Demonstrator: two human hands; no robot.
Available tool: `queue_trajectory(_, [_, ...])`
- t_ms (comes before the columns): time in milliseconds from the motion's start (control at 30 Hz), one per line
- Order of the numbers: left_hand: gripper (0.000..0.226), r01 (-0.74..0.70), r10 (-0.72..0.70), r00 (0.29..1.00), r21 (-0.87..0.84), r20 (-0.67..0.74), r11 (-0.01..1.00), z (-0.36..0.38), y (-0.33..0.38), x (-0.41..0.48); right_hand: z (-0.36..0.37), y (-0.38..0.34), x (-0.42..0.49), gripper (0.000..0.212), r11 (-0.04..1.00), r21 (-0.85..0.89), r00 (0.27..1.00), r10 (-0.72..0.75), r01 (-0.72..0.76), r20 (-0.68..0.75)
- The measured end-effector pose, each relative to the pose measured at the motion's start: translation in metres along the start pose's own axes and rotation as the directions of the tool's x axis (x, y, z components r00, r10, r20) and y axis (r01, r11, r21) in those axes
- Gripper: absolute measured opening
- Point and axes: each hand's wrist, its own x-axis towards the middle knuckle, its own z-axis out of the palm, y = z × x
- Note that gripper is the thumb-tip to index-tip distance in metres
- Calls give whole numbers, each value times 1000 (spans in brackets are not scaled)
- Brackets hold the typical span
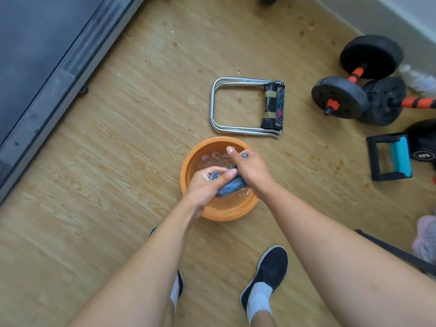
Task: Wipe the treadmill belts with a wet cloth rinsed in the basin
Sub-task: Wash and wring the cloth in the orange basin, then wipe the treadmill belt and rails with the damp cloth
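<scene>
An orange basin [207,213] holding water sits on the wooden floor in front of my feet. Over it, a blue cloth [230,188] is rolled into a twisted bundle. My left hand [207,182] grips its near end and my right hand [250,166] grips its far end, with a bit of cloth showing past the knuckles. The dark treadmill belt [30,43] with its grey side rail [54,90] runs along the upper left, well away from both hands.
A folded metal stool [247,106] lies just beyond the basin. Black dumbbells [354,86], a black and teal push-up handle [391,156] and a kettlebell [422,142] crowd the right side. A pink cloth [424,239] lies at the right edge.
</scene>
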Motion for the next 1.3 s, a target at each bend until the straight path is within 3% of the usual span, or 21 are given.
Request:
queue_trajectory(100, [24, -66, 36, 980, 147, 195, 987, -16, 32, -35, -37, -24, -32, 48, 995, -66, 994, -67, 73, 84])
queue_trajectory(233, [23, -308, 281, 950, 268, 136, 913, -23, 82, -86, -88, -61, -85, 60, 997, 48, 971, -75, 66, 225])
queue_trajectory(333, [40, -332, 323, 943, 228, 76, 915, -25, 121, -139, -119, -102, -142, 51, 990, 31, 947, -139, 136, 291])
queue_trajectory(400, [53, -304, 288, 951, 180, 114, 935, -26, 146, -189, -136, -138, -189, 45, 970, -73, 943, -206, 232, 261])
queue_trajectory(500, [48, -308, 315, 940, -69, 134, 949, -28, 191, -283, -165, -208, -274, 26, 913, -112, 884, -342, 393, 318])
queue_trajectory(600, [38, -390, 386, 920, -254, -67, 885, -41, 245, -384, -199, -282, -373, 21, 825, -120, 792, -475, 553, 384])
queue_trajectory(700, [37, -546, 513, 823, -89, -244, 833, -65, 307, -492, -237, -347, -469, 31, 740, -124, 717, -574, 661, 397])
queue_trajectory(833, [26, -679, 704, 678, 185, -210, 710, -89, 385, -637, -267, -410, -581, 55, 675, -130, 649, -611, 726, 454])
queue_trajectory(900, [26, -718, 765, 629, 273, -138, 640, -100, 416, -692, -269, -435, -624, 58, 648, -135, 603, -583, 749, 544])
queue_trajectory(1000, [31, -769, 817, 576, 317, -35, 556, -119, 445, -758, -252, -465, -679, 44, 640, -87, 506, -508, 763, 697])
queue_trajectory(1100, [34, -776, 831, 556, 352, -9, 523, -154, 449, -796, -219, -481, -724, 36, 604, 10, 416, -561, 797, 716])
queue_trajectory(1167, [37, -772, 827, 555, 317, -83, 550, -185, 437, -802, -193, -487, -748, 29, 589, 119, 374, -644, 800, 667])
queue_trajectory(1233, [36, -767, 795, 553, 222, -248, 602, -217, 414, -793, -162, -495, -769, 22, 574, 196, 358, -705, 795, 612])
queue_trajectory(1300, [35, -690, 625, 654, 2, -425, 723, -239, 384, -779, -127, -504, -784, 18, 558, 217, 366, -743, 801, 560])
